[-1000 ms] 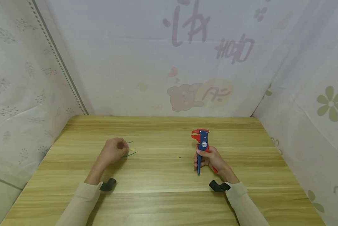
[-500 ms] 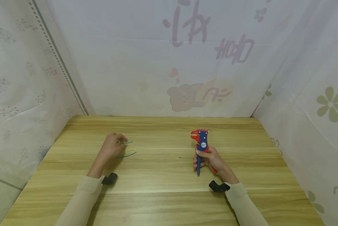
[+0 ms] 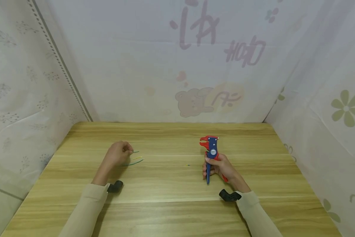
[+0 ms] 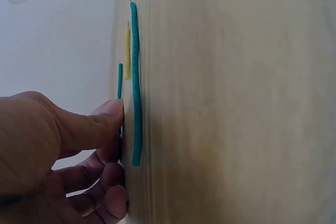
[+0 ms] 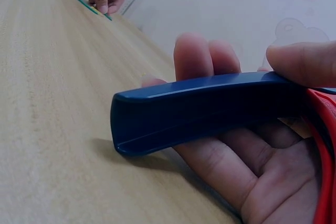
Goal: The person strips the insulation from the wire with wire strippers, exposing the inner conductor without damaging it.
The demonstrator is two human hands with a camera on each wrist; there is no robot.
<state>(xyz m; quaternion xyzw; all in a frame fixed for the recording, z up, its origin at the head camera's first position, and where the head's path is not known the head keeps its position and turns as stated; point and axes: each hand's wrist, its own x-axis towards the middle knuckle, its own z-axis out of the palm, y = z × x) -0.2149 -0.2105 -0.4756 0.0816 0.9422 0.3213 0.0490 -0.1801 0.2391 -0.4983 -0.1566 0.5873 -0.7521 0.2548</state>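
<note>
My left hand (image 3: 118,154), at the left of the table, pinches a green wire (image 4: 120,80) between thumb and fingertips. Beside it on the tabletop lie a short yellow wire (image 4: 127,56) with a bare end and a longer green wire (image 4: 136,87), also with bare strands at its far end. My right hand (image 3: 222,166) grips a blue and red wire stripper (image 3: 213,146) by its handles, its red jaws pointing left and standing apart with nothing between them. In the right wrist view the blue handle (image 5: 210,103) lies across the fingers, the thumb on top.
A tiny yellow and green scrap (image 3: 187,165) lies on the wooden table (image 3: 165,197) between the hands, left of the stripper. A printed cloth (image 3: 136,65) hangs behind the table's far edge and along both sides.
My left hand has moved away from the yellow wire and the longer green wire, slightly back, and now pinches the other green wire. The right hand has hardly moved with the wire stripper.
</note>
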